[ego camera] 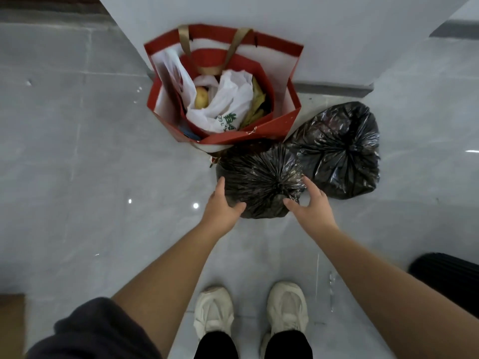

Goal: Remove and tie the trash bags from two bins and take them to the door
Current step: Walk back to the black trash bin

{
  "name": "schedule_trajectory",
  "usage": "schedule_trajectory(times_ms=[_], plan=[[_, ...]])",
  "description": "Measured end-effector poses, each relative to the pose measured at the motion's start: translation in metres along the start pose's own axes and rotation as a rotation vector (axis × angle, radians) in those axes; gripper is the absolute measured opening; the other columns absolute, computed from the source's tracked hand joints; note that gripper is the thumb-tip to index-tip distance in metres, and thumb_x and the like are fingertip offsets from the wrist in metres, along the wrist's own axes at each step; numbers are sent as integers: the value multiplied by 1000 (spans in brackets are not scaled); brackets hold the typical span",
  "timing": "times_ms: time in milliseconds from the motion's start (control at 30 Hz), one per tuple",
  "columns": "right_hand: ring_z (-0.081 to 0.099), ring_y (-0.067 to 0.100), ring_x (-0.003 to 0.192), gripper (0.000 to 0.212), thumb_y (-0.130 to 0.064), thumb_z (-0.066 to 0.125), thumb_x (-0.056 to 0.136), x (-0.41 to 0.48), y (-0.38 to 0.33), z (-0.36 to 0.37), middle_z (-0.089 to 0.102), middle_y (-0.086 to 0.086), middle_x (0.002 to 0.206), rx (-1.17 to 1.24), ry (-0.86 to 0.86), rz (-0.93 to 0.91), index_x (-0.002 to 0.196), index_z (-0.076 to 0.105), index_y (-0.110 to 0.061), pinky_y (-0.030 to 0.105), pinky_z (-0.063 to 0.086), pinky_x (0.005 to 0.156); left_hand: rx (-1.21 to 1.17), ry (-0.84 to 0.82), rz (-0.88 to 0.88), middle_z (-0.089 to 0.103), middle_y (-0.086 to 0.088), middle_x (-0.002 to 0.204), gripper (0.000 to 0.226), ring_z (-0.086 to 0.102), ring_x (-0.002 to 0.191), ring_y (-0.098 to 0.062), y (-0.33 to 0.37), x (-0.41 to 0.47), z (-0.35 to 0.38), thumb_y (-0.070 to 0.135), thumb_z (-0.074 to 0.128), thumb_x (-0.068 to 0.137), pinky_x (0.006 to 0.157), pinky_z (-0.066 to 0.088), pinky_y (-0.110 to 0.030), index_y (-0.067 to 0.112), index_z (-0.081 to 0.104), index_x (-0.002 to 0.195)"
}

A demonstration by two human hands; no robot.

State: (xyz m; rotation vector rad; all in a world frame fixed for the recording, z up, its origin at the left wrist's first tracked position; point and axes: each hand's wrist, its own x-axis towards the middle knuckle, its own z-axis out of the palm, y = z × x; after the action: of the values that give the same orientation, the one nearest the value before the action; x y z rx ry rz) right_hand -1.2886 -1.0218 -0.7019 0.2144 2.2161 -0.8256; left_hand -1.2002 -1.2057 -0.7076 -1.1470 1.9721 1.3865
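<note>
- I look down and see my left hand [223, 206] and my right hand [311, 206] reaching out over the gray floor [90, 177].
- Between my two hands sits a black trash bag [259, 177]. Its top is bunched up tight into a knot in the middle.
- My left hand is spread wide. The thumb lies on the near side of the bag and the fingers [220, 185] go up along its left side. It touches the bag but does not pinch it.
- My right hand is spread wide too. Its thumb is next to the knot and its fingers point up along the right side of the bag. I cannot tell if this hand touches the bag or is just above it.
- A second black trash bag [339, 151] sits just past my right hand, a bit to the right. It is bunched shut at the top too. It touches the first bag.
- Past both hands, against the white wall [285, 22], stands a red paper bag [259, 133]. The bag between my hands sits right up against its near edge.
- Inside the red paper bag is a white plastic bag [228, 104] with green writing, and something round and yellow beside it.
- Near me, below my hands, are my two white shoes [287, 307] on the floor.
- My left arm has a dark sleeve [98, 332] at the top.
</note>
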Motion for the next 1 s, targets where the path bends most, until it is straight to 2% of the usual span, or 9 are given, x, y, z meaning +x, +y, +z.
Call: schedule_trajectory(times_ms=[100, 167, 267, 433, 533, 667, 767, 1000], plan=[[25, 21, 142, 75, -32, 68, 85, -54, -27, -27, 27, 8, 152, -81, -50, -82, 148, 28, -28, 36, 27, 112, 45, -40, 89, 30, -1, 153, 83, 33, 138, -20, 33, -53, -29, 23, 65, 87, 104, 28, -20, 18, 12, 152], [22, 20, 143, 74, -31, 67, 86, -98, -46, -46, 27, 8, 153, -168, -70, -152, 148, 28, -25, 34, 24, 112, 115, -77, 136, 28, -4, 154, 83, 35, 137, -22, 52, -96, -51, 26, 65, 86, 111, 33, -34, 20, 15, 152], [23, 24, 142, 73, -33, 66, 86, -172, -76, -75, 23, 8, 154, -286, -93, -245, 148, 27, -28, 38, 27, 114, 349, -99, 229, 20, -9, 156, 80, 32, 139, -24, 80, -173, -86, 30, 61, 89, 111, 32, -36, 24, 11, 152], [23, 28, 141, 71, -42, 58, 89, -313, -115, -120, 18, 7, 157, -562, -40, -388, 149, 21, -32, 44, 36, 107, 812, 0, 347, 8, -9, 159, 78, 36, 134, -33, 112, -320, -135, 41, 52, 92, 100, 42, -44, 28, 4, 151], [20, 30, 143, 68, -48, 53, 90, -394, -123, -144, 19, 8, 158, -717, 33, -463, 149, 21, -32, 47, 33, 106, 978, 92, 355, 5, -10, 159, 79, 29, 137, -32, 117, -405, -147, 47, 48, 92, 100, 40, -43, 25, 1, 151], [26, 36, 141, 66, -49, 53, 89, -481, -113, -161, 26, 13, 155, -831, 151, -598, 147, 30, -28, 52, 32, 107, 1021, 197, 320, -1, -9, 160, 78, 18, 142, -32, 106, -502, -147, 50, 43, 94, 107, 32, -46, 24, -3, 151], [28, 38, 140, 66, -50, 55, 88, -532, -90, -167, 29, 15, 154, -909, 167, -674, 146, 32, -26, 54, 33, 106, 1011, 276, 281, -4, -8, 160, 78, 10, 145, -32, 90, -570, -131, 53, 39, 94, 110, 27, -50, 23, -7, 151], [40, 40, 133, 66, -48, 62, 83, -640, -13, -194, 42, 16, 146, -950, 216, -865, 141, 42, -22, 56, 43, 98, 930, 363, 178, -4, -8, 160, 80, 7, 146, -30, 36, -715, -66, 58, 34, 93, 112, 24, -51, 23, -12, 150]])
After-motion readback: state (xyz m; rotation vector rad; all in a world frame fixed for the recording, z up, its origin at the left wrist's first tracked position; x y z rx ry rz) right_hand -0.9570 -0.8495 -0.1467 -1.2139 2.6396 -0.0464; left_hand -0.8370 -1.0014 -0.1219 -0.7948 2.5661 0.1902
